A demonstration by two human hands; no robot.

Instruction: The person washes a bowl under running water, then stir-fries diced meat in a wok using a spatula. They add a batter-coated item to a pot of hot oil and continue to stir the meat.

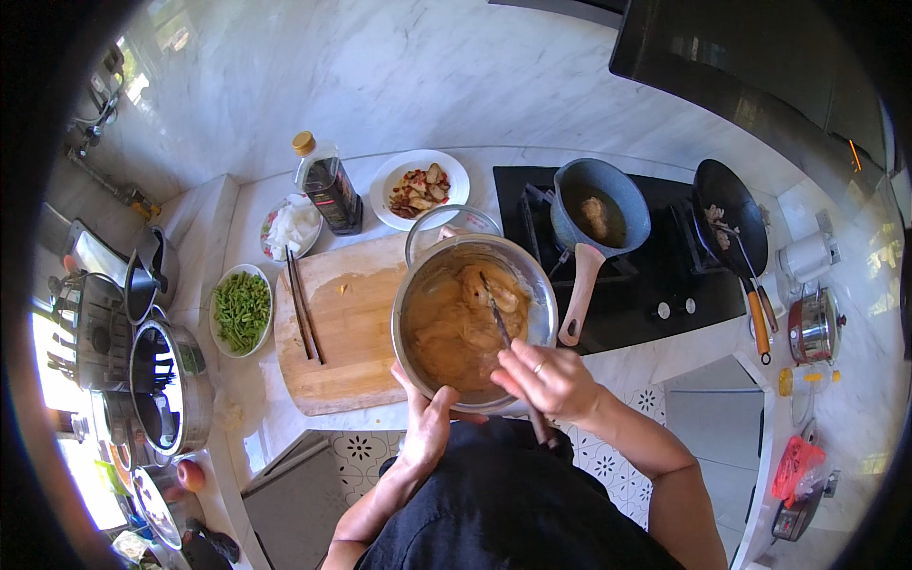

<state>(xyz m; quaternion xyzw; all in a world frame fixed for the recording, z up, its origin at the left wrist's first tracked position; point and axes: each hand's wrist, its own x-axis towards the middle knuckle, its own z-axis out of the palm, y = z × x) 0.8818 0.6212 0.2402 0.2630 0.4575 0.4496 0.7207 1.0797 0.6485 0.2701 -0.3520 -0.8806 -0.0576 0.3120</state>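
A steel mixing bowl (546, 313) is tilted in front of me, with orange-brown batter (442, 320) and battered pieces of what looks like meat (491, 285) inside. My left hand (427, 413) grips the bowl's near rim, thumb on the rim and fingers beneath. Dark chopsticks (501, 324) are held in my right hand (552, 381), which wears a ring; their tips touch a battered piece. On the stove's left burner sits a grey-blue saucepan (563, 214) with a pinkish handle (583, 292). One browned piece (595, 216) lies in the liquid, probably oil, inside it.
Left of the bowl, a wooden cutting board (356, 320) carries another pair of chopsticks (303, 306). Around it stand chopped green vegetables (242, 310), white chunks (292, 224), a dark sauce bottle (331, 189) and a plate (381, 189). A black wok (719, 185) rests on the right burner.
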